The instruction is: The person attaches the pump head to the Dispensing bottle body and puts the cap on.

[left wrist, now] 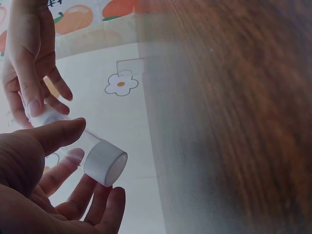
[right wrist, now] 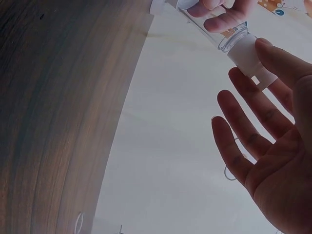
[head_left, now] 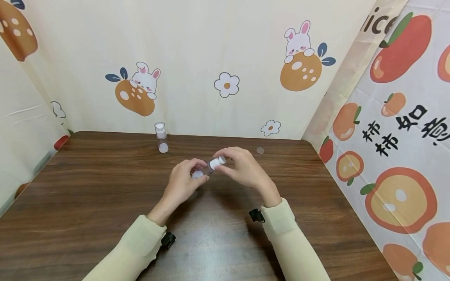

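Observation:
A small clear bottle (head_left: 208,168) with a white base (left wrist: 106,163) is held tilted above the table. My left hand (head_left: 182,180) grips its body near the base between thumb and fingers. At the other end, my right hand (head_left: 245,168) pinches the white cap (right wrist: 247,54) between thumb and index finger, its other fingers spread away. The clear neck (right wrist: 234,38) shows right at the cap's edge in the right wrist view.
A second clear bottle (head_left: 162,137) with a white top and base stands upright at the back left of the brown wooden table (head_left: 88,187). A small translucent disc (head_left: 260,150) lies near the back edge. A patterned curtain (head_left: 190,78) hangs behind.

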`<state>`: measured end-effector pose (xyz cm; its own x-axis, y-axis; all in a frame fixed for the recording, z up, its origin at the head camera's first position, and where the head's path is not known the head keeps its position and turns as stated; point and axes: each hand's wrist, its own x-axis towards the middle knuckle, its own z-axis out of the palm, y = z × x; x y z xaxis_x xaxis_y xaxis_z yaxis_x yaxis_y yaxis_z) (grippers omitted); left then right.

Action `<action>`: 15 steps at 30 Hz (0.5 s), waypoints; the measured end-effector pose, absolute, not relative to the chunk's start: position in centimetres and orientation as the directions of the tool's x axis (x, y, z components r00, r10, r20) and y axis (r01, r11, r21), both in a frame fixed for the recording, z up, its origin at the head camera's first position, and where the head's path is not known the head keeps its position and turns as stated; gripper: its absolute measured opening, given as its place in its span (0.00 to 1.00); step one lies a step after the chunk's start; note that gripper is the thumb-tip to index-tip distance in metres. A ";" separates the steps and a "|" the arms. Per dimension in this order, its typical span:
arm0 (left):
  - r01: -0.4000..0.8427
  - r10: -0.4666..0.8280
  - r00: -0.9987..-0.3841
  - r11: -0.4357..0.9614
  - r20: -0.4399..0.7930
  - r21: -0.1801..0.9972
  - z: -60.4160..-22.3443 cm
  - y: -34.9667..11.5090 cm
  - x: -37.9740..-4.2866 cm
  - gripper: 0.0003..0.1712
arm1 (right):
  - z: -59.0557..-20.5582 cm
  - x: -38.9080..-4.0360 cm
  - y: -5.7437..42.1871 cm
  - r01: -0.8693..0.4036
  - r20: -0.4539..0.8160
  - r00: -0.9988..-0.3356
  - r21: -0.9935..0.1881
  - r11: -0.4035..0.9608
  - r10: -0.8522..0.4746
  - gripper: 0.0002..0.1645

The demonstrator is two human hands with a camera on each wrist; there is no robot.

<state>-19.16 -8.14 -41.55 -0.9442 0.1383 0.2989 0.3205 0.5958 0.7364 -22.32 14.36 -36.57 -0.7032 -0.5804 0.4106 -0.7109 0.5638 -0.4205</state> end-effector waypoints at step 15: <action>0.322 0.141 -0.944 0.596 0.299 0.735 -41.6 -8.2 -19.2 0.19 | -36.6 -22.3 13.9 -0.656 0.393 -0.755 -0.453 0.604 -0.526 0.11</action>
